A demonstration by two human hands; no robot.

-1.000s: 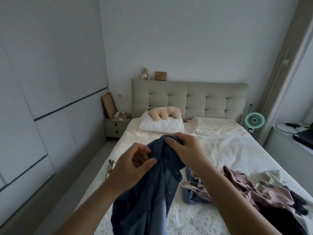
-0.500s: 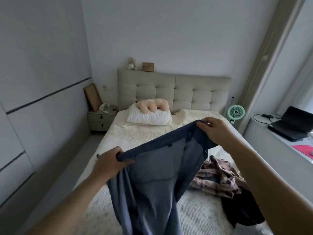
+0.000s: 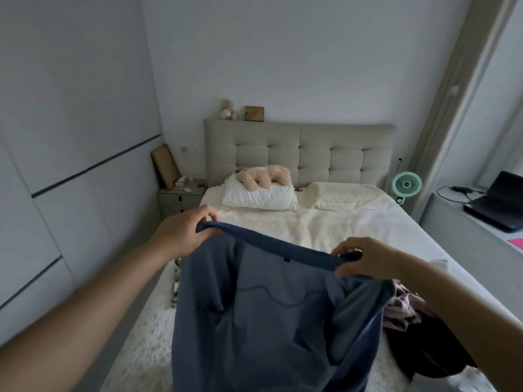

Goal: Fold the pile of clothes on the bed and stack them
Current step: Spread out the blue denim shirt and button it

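Two hands hold one blue garment (image 3: 263, 315) up over the bed (image 3: 325, 230): left hand (image 3: 184, 236) gripping the waistband's left end, right hand (image 3: 365, 260) pinching its right end, band stretched between, cloth hanging below. Pile of clothes (image 3: 410, 309) lies on bed's right side, partly hidden behind garment. Pillow (image 3: 260, 195) at headboard.
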